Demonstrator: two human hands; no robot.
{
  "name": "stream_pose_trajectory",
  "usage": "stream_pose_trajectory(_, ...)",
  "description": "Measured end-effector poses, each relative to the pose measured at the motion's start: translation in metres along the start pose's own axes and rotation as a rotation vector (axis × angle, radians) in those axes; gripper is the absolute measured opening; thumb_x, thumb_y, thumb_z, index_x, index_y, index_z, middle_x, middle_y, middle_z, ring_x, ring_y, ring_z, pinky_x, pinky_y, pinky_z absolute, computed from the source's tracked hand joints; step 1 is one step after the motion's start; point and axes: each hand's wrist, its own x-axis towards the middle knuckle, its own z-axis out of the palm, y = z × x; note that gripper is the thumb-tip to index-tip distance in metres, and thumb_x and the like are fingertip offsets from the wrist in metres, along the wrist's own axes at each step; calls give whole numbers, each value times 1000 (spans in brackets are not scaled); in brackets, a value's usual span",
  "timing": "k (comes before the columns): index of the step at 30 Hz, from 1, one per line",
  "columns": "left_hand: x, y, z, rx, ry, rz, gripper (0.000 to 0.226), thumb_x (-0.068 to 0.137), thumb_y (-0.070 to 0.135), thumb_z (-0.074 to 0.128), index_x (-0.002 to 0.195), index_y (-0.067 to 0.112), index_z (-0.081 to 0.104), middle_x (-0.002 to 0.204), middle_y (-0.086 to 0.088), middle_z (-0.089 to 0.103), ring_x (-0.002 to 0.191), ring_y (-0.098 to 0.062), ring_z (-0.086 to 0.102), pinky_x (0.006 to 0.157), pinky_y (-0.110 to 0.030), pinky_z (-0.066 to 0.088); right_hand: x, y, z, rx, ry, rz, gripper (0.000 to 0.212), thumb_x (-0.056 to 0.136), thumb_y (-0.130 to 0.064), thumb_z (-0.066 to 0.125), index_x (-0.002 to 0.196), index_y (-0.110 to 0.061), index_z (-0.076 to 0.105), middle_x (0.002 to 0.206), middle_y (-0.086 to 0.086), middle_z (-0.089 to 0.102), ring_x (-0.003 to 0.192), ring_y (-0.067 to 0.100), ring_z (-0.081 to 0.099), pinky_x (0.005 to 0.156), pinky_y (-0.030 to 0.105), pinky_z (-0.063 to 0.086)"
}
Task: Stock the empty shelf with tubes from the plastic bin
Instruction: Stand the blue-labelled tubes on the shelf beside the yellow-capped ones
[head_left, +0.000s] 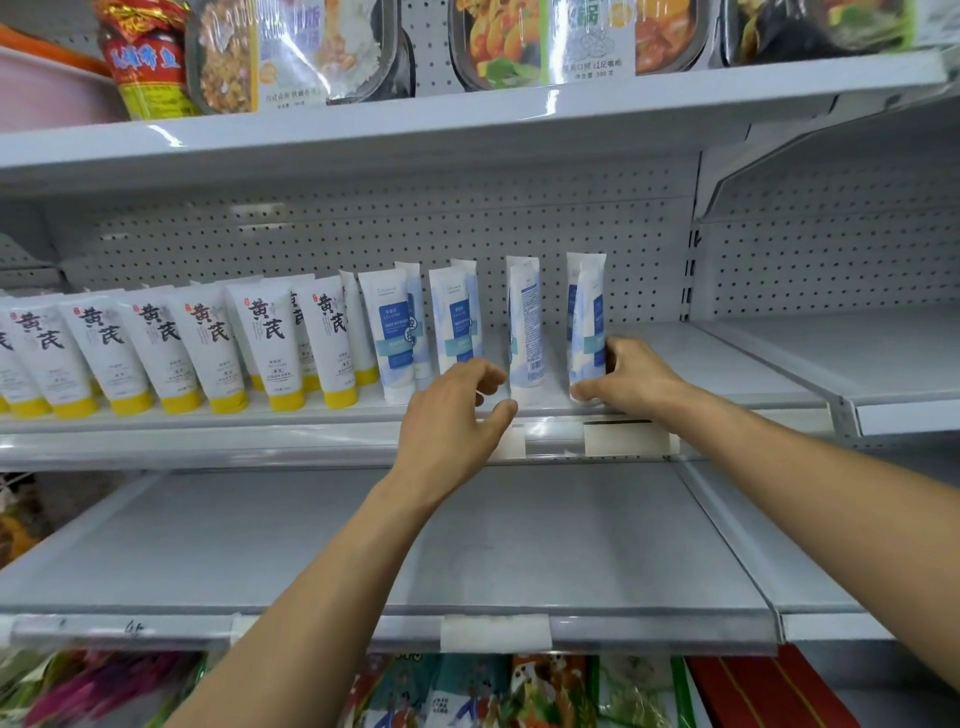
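Observation:
On the middle shelf (727, 364) stand several white tubes with yellow caps (265, 343) at the left and several white-and-blue tubes (395, 332) to their right. My right hand (628, 379) grips the rightmost blue tube (587, 306) near its base, thumb in front and fingers behind. My left hand (452, 415) hovers with curled fingers just in front of another upright blue tube (524, 322); it holds nothing. The plastic bin is out of view.
A white pegboard backs the shelf. The upper shelf (467, 119) carries packaged meals and a red jar. Below my arms runs a bare grey shelf (363, 545), with colourful packets under it. Another shelf bay (831, 353) adjoins at the right.

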Motion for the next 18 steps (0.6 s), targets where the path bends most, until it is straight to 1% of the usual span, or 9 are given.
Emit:
stream_pose_trajectory(8, -4, 0, 0, -8, -20, -10, 24, 90, 38, 62, 111, 27, 57, 109, 10, 63, 94, -7, 59, 88, -34, 53, -4, -3, 0, 11, -2, 21, 51, 76, -11, 76, 122, -12, 53, 115, 3, 61, 104, 21, 58, 90, 30, 45)
stream_pose_trajectory(10, -6, 2, -2, -8, -18, -13, 24, 90, 37, 62, 111, 27, 57, 108, 10, 63, 93, -7, 59, 88, -36, 53, -5, -4, -1, 3, -16, 29, 51, 76, -12, 76, 121, -12, 53, 118, 4, 62, 103, 21, 58, 89, 31, 45)
stream_pose_trajectory(12, -9, 4, -5, -12, -12, -20, 24, 90, 37, 62, 111, 27, 58, 106, 10, 63, 93, -7, 59, 87, -37, 53, -9, -6, -3, -1, -8, 56, 56, 77, -17, 76, 126, -11, 49, 121, 5, 60, 103, 20, 57, 86, 30, 44)
stream_pose_trajectory(13, -12, 4, -7, -21, -4, -25, 23, 89, 37, 62, 110, 27, 58, 105, 11, 63, 92, -7, 59, 87, -36, 53, -13, -6, -4, 13, 30, 66, 62, 78, -21, 76, 130, -11, 44, 122, 5, 57, 104, 19, 55, 86, 31, 44)
stream_pose_trajectory(15, -20, 5, -11, -53, 22, -40, 21, 89, 35, 63, 108, 27, 59, 102, 12, 64, 91, -7, 60, 85, -36, 53, -27, -5, -5, 39, 181, 21, 68, 80, -28, 74, 136, -13, 38, 124, 3, 53, 109, 19, 53, 91, 35, 46)
stream_pose_trajectory(16, -25, 5, -12, -73, 39, -50, 19, 89, 34, 63, 107, 27, 60, 99, 13, 64, 89, -6, 61, 84, -37, 53, -36, -4, -4, 25, 263, -36, 64, 81, -29, 71, 135, -15, 40, 123, 1, 52, 110, 19, 52, 94, 38, 46)
stream_pose_trajectory(17, -32, 5, -13, -90, 58, -64, 17, 89, 33, 63, 105, 27, 61, 96, 14, 65, 88, -6, 62, 83, -37, 54, -47, -3, -2, -14, 323, -107, 55, 83, -28, 68, 131, -17, 43, 120, -1, 52, 109, 17, 51, 95, 40, 46)
stream_pose_trajectory(18, -39, 5, -14, -103, 72, -81, 15, 88, 32, 62, 103, 28, 61, 93, 14, 66, 85, -6, 62, 81, -37, 54, -58, -2, 2, -54, 353, -179, 45, 85, -25, 64, 125, -18, 47, 116, -4, 52, 106, 16, 51, 94, 40, 47)
